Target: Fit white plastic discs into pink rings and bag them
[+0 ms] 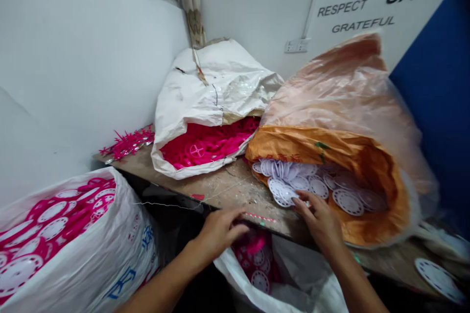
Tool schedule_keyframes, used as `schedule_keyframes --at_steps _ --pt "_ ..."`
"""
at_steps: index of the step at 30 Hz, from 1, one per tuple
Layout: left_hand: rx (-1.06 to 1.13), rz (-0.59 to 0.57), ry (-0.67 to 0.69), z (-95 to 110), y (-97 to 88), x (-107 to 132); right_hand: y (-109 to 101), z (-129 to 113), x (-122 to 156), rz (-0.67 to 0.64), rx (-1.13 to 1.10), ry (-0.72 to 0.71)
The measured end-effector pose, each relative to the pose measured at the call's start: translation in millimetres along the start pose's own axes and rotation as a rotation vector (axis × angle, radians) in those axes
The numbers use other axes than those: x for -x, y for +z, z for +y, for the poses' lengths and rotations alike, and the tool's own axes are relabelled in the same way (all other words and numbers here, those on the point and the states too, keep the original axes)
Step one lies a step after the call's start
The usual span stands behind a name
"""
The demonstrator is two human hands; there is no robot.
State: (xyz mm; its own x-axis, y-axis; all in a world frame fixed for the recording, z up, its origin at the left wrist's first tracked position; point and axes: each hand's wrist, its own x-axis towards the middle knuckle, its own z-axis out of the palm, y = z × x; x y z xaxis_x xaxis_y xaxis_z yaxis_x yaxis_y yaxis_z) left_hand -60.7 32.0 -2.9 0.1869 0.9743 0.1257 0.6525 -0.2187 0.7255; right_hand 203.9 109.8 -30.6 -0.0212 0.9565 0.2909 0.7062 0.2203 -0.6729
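Observation:
My right hand (320, 221) is at the mouth of an orange sack (293, 139), its fingertips touching the rim of the white perforated discs (282, 191) that spill out there. The fingers look slightly apart, and no disc is lifted. My left hand (222, 230) is by the front edge of the table, holding nothing that I can see, with thumb and fingers apart. Just below it a pink piece (256, 243) is smeared by motion. It is over an open white sack (238, 271) containing pink pieces with white discs (260, 281).
A white sack (220, 78) of pink plastic parts (205, 144) lies on the worn table (220, 188). Spiky pink pieces (128, 144) lie at its left corner. A full sack (121, 254) stands at left. One loose disc (438, 278) is at right.

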Motion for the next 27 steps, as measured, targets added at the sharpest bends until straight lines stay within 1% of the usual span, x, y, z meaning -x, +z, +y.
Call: schedule_keyframes --at_steps 2,3,4,6,7,8,10,13,18,20,21,23,25,27 --pt "-0.251 0.199 0.027 -14.2 -36.4 -22.5 7.6 12.5 -15.2 0.046 0.178 0.015" --pt "-0.386 0.295 0.028 -22.5 -55.5 -35.8 11.5 17.8 -19.7 0.047 0.232 0.017" --pt "-0.535 0.401 0.001 -31.4 -74.3 -50.0 15.0 22.5 -22.6 0.042 0.257 0.019" --pt "-0.611 0.488 -0.046 -49.3 -106.8 -77.8 19.8 29.8 -25.3 0.023 0.235 0.019" --pt "-0.646 0.520 -0.073 -57.5 -119.0 -90.1 20.9 32.3 -25.9 0.010 0.197 0.018" --pt "-0.668 0.540 -0.098 -64.8 -127.9 -100.7 21.2 34.1 -26.2 -0.003 0.152 0.019" --pt "-0.706 0.552 -0.131 -75.7 -135.6 -115.0 20.2 35.8 -26.1 -0.014 0.070 0.028" --pt "-0.724 0.523 -0.116 -82.5 -129.8 -120.6 16.8 34.6 -24.2 0.018 0.009 0.049" --pt "-0.650 0.492 -0.073 -77.0 -115.7 -108.5 4.4 26.0 -17.8 0.048 0.001 0.065" --pt "-0.579 0.486 -0.068 -71.4 -107.5 -100.5 -3.5 17.8 -12.4 0.045 -0.104 0.066" --pt "-0.540 0.488 -0.070 -67.7 -99.9 -95.5 -7.3 11.9 -8.4 0.033 -0.189 0.076" --pt "-0.456 0.495 -0.087 -56.8 -75.3 -82.6 -13.3 -3.3 2.3 -0.005 -0.387 0.106" --pt "-0.204 0.464 -0.143 -40.1 -39.3 -65.9 -15.2 -21.3 15.1 -0.027 -0.574 0.125" --pt "0.367 0.349 -0.263 -17.3 0.3 -47.0 -12.4 -38.0 27.7 -0.019 -0.720 0.125"
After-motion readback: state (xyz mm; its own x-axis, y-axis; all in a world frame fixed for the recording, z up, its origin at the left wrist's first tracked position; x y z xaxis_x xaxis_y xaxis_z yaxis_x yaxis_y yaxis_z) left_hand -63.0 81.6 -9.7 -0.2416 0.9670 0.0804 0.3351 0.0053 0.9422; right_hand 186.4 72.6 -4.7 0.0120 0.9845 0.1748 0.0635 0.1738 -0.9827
